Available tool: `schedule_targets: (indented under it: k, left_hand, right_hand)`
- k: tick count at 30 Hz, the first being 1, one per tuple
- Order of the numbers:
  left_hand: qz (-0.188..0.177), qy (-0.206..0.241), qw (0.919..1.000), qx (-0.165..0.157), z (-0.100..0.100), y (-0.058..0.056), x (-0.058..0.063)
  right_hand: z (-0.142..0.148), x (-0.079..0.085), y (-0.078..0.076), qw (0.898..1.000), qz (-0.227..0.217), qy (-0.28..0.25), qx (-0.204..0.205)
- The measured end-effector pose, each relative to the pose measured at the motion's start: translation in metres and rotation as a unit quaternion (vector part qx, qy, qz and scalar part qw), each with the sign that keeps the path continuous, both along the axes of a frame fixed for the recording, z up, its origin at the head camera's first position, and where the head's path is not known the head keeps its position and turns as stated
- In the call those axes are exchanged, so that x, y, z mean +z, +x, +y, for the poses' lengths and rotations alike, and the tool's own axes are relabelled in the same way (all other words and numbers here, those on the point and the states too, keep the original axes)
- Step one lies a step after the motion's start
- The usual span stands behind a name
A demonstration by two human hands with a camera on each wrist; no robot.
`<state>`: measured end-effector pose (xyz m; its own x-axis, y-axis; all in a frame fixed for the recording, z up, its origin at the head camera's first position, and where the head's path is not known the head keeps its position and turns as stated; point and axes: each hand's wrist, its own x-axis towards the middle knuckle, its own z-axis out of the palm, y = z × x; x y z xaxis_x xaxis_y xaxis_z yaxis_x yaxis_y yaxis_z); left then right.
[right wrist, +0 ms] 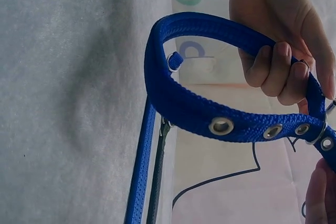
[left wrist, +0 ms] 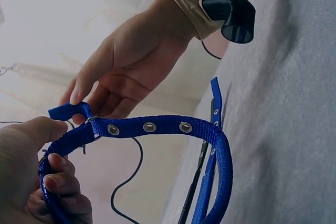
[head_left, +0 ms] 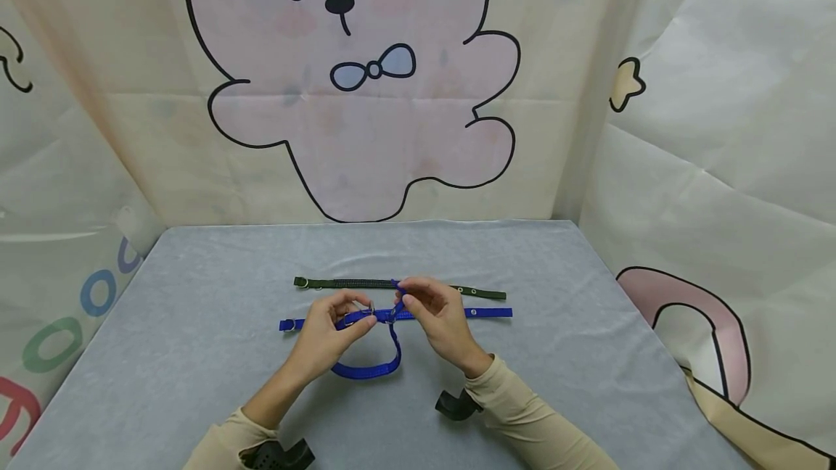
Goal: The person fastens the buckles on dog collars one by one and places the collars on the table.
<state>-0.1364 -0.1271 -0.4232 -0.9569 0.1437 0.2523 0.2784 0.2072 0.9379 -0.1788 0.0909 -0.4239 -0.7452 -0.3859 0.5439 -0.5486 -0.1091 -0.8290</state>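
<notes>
Both hands hold a blue pet collar (head_left: 367, 372) above the table, bent into a loop with metal eyelets along its strap. My left hand (head_left: 326, 332) grips the padded band near the buckle, fingers curled round it in the left wrist view. With thumb and fingers, my right hand (head_left: 447, 321) pinches the strap's free end, which passes through a metal ring or buckle (right wrist: 318, 132). Behind the loop, a second blue collar (head_left: 490, 312) lies straight on the table. Beyond it a dark green collar (head_left: 362, 283) lies roughly parallel, partly hidden by the right hand.
A light grey cloth covers the table (head_left: 196, 354). Printed fabric panels (head_left: 444, 136) with cartoon drawings stand at the back and both sides. Black camera mounts (head_left: 457, 406) sit at each wrist, below the beige sleeves.
</notes>
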Motion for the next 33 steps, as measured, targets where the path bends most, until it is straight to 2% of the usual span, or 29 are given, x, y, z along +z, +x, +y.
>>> schedule_targets:
  k: [8, 19, 26, 33]
  left_hand:
    - [0.016, 0.004, 0.9999, 0.001, 0.0005, 0.0016, 0.0018]
    - [-0.001, 0.005, 1.0, -0.003, 0.0026, 0.0039, 0.0013]
    - [0.004, 0.001, 1.0, -0.004, 0.0022, 0.0035, 0.0001]
    - [0.006, -0.003, 0.9999, -0.008, 0.0028, 0.0042, 0.0015]
  right_hand:
    - [0.0016, 0.0004, 0.0029, 0.999, 0.01, 0.051, -0.009]
    - [0.0002, 0.0, 0.005, 0.992, 0.016, 0.124, 0.004]
    - [-0.0004, 0.0021, 0.0065, 0.991, 0.026, 0.133, 0.006]
    - [-0.0025, -0.0019, 0.0065, 0.992, 0.034, 0.115, 0.024]
